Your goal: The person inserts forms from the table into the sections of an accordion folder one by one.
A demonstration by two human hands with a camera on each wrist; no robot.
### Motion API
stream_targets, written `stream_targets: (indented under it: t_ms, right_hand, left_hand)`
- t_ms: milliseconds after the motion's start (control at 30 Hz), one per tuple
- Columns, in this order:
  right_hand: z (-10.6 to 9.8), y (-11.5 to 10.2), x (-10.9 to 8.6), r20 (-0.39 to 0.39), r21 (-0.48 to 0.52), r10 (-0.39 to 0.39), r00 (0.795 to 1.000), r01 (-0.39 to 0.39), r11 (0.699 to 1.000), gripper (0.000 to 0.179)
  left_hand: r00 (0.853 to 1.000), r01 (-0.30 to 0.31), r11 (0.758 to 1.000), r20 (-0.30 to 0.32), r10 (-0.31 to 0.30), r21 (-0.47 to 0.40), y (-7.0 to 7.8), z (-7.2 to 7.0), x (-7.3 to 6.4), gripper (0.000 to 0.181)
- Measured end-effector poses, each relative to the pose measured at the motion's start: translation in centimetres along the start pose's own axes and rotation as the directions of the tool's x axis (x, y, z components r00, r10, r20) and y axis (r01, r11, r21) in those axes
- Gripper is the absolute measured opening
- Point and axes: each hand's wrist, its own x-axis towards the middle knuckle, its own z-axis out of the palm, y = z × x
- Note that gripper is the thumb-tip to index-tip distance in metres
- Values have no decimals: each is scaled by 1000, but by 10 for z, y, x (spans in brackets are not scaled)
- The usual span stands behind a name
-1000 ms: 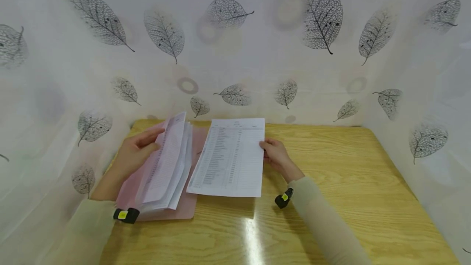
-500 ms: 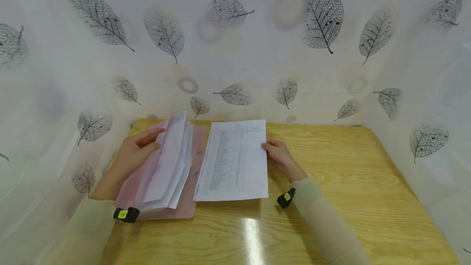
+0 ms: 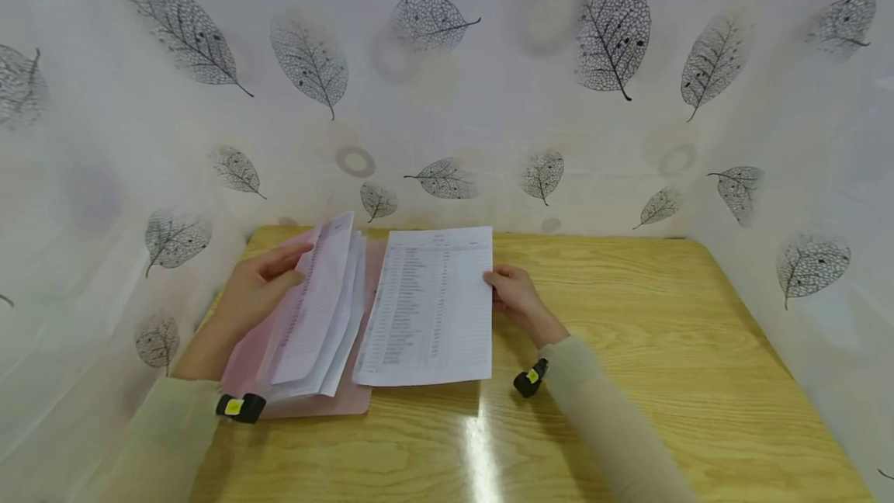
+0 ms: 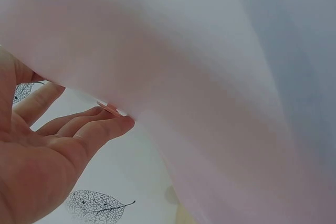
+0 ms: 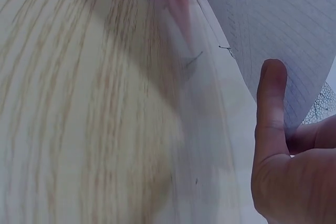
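A pink folder point(image 3: 352, 404) lies spread on the left of the table, its clear sleeves point(image 3: 335, 309) filled with white paper. In the head view my left hand point(image 3: 254, 286) pinches the raised sleeves by their upper left edge, and they stand fanned and tilted. The left wrist view is mostly filled by pale pink plastic point(image 4: 157, 66), with the fingertips at its edge. My right hand point(image 3: 520, 293) pinches a printed sheet point(image 3: 433, 309) by its right edge, and the sheet overlaps the folder's right side. From the right wrist, one finger point(image 5: 272, 98) lies along the sheet's surface.
The wooden table point(image 3: 649, 332) carries a bright light reflection near the front. A white curtain point(image 3: 447, 84) with a leaf print surrounds the back and both sides. Black wrist cameras point(image 3: 240, 408) sit at both cuffs.
My right hand and the printed sheet shift slightly right and toward me, then back left over the folder's edge. The left hand and raised sleeves stay in place.
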Motion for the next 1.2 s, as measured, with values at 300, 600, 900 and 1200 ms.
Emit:
stream_targets:
  t_ms: [300,600,900,1200]
  right_hand:
    - [13,-2,1,-16,33,-10,1000,10,999,37]
    - [22,-9,3,-39,2,-39,998,40,999,38]
    - [19,-24,4,-110,-2,-79,991,79,997,39]
    - [12,-33,8,-144,57,-27,989,35,998,40]
  left_hand:
    - [1000,-22,1000,0,22,-9,0,1,0,41]
    - [1000,-22,1000,-1,22,-14,-1,0,0,41]
    - [1000,-17,1000,-7,17,-6,-1,-1,1,41]
    - [1000,-14,1000,-3,14,-14,-2,-3,2,42]
